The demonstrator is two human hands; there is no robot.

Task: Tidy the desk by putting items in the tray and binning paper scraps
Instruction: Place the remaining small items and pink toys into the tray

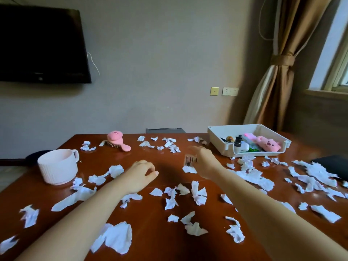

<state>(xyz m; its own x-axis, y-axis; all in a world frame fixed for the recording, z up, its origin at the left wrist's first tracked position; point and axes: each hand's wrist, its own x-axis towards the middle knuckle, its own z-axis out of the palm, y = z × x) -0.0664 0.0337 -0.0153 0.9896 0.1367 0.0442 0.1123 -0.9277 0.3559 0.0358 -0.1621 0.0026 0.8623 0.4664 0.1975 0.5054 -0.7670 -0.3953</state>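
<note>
White paper scraps (114, 239) lie scattered over the brown desk (150, 213). A white tray (214, 138) at the back right holds a pink plush, small bottles and other items. My right hand (204, 162) is raised over the desk's middle and holds a small clear comb-like item (190, 160) with dark teeth. My left hand (140, 176) hovers low over the desk with loosely curled fingers and holds nothing. A pink hairbrush (117, 141) lies at the back, and a white mug (58, 166) stands at the left.
A dark flat object (331, 164) lies at the desk's right edge. A black chair back (164, 130) shows behind the far edge. A wall-mounted TV (41, 44) hangs at the upper left; a curtain (278, 72) hangs at the right.
</note>
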